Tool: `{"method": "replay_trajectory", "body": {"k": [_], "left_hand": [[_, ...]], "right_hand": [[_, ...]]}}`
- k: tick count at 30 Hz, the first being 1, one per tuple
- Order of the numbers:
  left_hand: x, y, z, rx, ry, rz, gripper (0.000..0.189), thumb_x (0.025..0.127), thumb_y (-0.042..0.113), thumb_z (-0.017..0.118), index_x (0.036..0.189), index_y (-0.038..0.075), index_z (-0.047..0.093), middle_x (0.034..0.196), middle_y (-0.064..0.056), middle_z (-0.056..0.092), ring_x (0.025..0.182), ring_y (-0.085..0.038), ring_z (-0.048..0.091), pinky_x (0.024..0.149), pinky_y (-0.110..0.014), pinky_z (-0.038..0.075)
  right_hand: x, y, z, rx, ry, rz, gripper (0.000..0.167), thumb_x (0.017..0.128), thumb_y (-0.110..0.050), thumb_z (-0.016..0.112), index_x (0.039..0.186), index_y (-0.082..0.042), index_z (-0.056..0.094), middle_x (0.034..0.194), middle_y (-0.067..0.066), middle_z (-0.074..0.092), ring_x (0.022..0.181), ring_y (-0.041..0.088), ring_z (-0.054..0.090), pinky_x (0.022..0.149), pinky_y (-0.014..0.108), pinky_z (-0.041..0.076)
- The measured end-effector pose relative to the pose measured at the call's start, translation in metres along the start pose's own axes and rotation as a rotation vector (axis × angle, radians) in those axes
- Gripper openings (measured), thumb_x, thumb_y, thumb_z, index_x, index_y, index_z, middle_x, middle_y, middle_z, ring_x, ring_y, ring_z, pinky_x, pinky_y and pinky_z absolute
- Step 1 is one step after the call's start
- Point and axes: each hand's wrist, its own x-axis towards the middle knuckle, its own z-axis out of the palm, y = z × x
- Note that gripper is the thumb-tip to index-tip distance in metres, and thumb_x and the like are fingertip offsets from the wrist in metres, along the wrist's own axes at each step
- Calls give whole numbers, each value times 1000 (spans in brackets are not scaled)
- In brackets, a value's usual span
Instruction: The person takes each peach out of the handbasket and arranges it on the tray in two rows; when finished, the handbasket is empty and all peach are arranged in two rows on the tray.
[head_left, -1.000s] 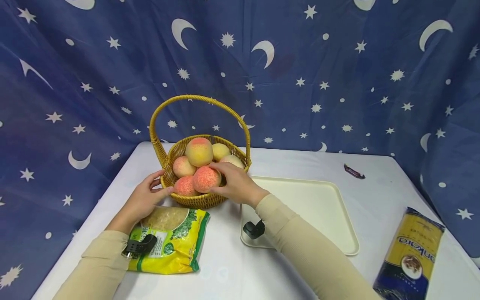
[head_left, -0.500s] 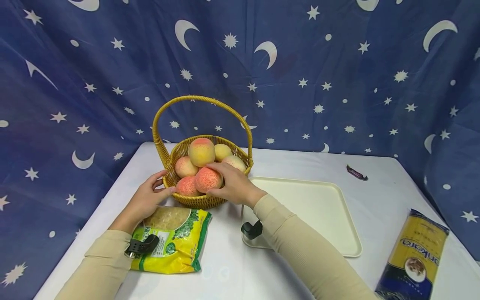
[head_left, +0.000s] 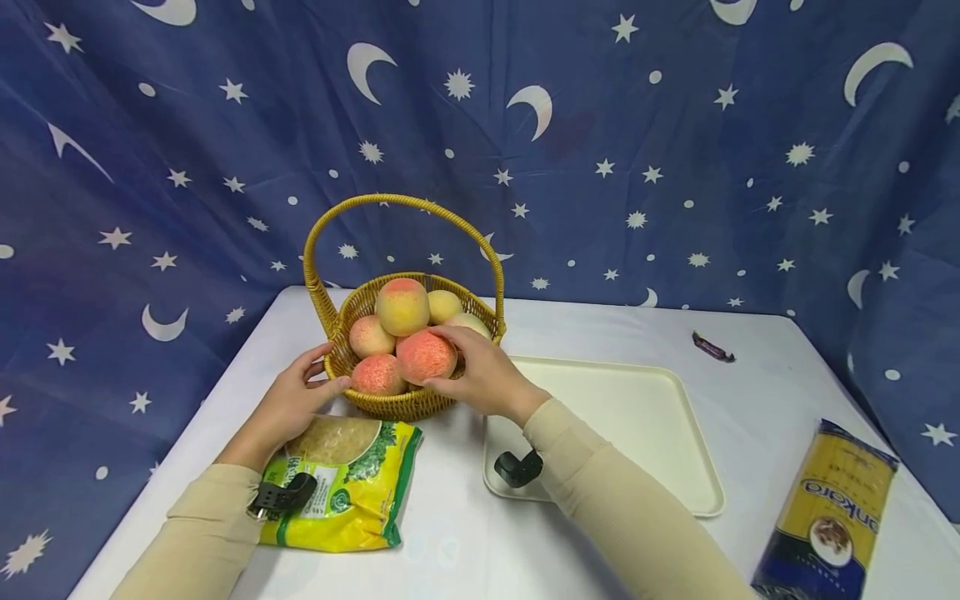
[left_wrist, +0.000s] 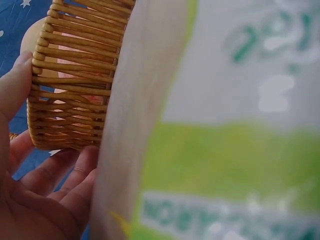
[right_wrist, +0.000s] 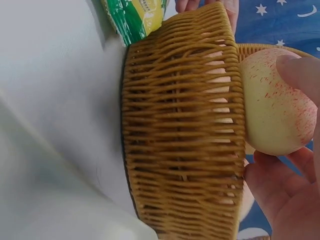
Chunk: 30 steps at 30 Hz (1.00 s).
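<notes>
A wicker basket [head_left: 408,407] with an arched handle holds several peaches. My right hand [head_left: 487,371] grips a red-speckled peach [head_left: 426,357] at the front of the basket, thumb and fingers on either side. In the right wrist view, this peach [right_wrist: 275,110] sits at the rim with its yellowish underside showing. My left hand [head_left: 296,400] holds the basket's left side; the left wrist view has the thumb at the rim and the fingers curved against the woven wall [left_wrist: 75,85]. Another peach [head_left: 403,308] lies on top of the pile behind.
A yellow-green food bag [head_left: 345,492] lies under my left wrist, close to the basket. A cream tray [head_left: 622,433] stands to the right, partly beneath my right forearm. Farther right are a small wrapped candy [head_left: 712,347] and a blue-gold packet [head_left: 828,508].
The gripped peach has shifted slightly right and up with my right hand. My left hand keeps its place on the basket. The head view has shifted a little.
</notes>
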Motion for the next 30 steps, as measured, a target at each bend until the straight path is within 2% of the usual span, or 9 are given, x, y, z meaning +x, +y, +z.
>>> {"method": "replay_trajectory", "body": {"k": [6, 10, 15, 21, 25, 30], "left_hand": [[0, 1, -2, 23, 2, -4, 84, 100, 37, 64, 161, 6, 15, 156, -31, 28, 137, -49, 37, 104, -57, 42], [-1, 1, -2, 29, -1, -1, 84, 100, 37, 63, 161, 5, 15, 156, -32, 28, 137, -50, 36, 104, -57, 42], [-1, 1, -2, 23, -5, -4, 84, 101, 37, 63, 161, 5, 14, 156, -33, 27, 138, -50, 35, 104, -57, 42], [-1, 2, 0, 19, -9, -1, 85, 100, 38, 63, 161, 5, 14, 155, -32, 28, 138, -49, 36, 102, -56, 44], [-1, 3, 0, 27, -8, 2, 85, 100, 38, 63, 161, 5, 13, 155, -33, 28, 138, -49, 36, 102, -56, 44], [-1, 4, 0, 30, -9, 10, 85, 101, 38, 63, 161, 5, 13, 155, -33, 27, 137, -49, 37, 102, -56, 44]], "right_hand": [[-13, 2, -11, 42, 18, 42, 68, 85, -27, 83, 144, -13, 51, 137, 3, 56, 118, 18, 58, 98, 33, 48], [-21, 6, -20, 60, 39, 59, 66, 85, -23, 83, 142, -11, 52, 134, 5, 58, 113, 20, 60, 95, 37, 52], [-32, 15, -30, 77, 55, 55, 66, 86, -20, 81, 142, -5, 51, 137, 9, 57, 117, 23, 59, 95, 42, 53], [-48, 30, -41, 81, 110, 65, 65, 84, -19, 82, 141, -5, 53, 135, 10, 59, 115, 25, 61, 92, 41, 55], [-57, 40, -47, 99, 134, 101, 63, 83, -18, 82, 138, -4, 53, 132, 12, 60, 109, 27, 64, 90, 43, 55], [-66, 54, -53, 141, 164, 188, 61, 83, -12, 81, 135, 0, 53, 132, 17, 58, 105, 31, 67, 90, 46, 55]]}}
